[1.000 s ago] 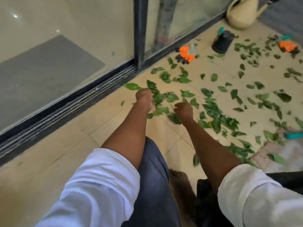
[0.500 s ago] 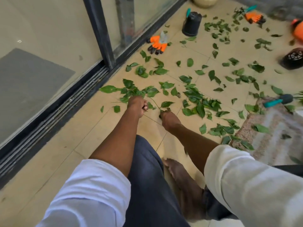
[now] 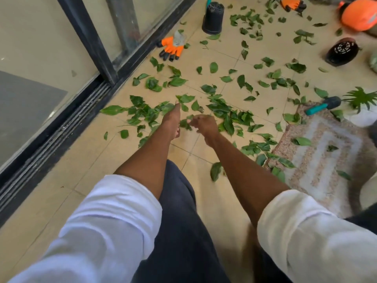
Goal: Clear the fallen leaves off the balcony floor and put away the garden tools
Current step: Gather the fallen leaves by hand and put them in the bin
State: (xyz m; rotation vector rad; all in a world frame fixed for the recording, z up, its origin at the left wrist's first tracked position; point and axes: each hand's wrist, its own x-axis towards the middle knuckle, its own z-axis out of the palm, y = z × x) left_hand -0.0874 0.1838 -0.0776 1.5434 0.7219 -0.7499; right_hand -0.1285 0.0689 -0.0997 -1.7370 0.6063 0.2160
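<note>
The right hand [image 3: 205, 125] is curled, its fingertips pinching a green leaf low over the balcony floor [image 3: 61, 184]; just to its left, the left hand [image 3: 172, 119] reaches forward with fingers stretched out straight, its grip released, tips touching the leaf pile [image 3: 146, 113]. Fallen leaves lie thickest around both hands and scatter far and right across the tiles, some onto the patterned mat [image 3: 318, 158] at the right. A teal-handled tool [image 3: 323, 105] rests at the mat's far edge. Farther off, an orange glove [image 3: 172, 48] lies beside the sliding door track [image 3: 67, 127], a black pot [image 3: 213, 18] stands upside down beyond it, and another black pot [image 3: 342, 50] lies tipped at the far right.
</note>
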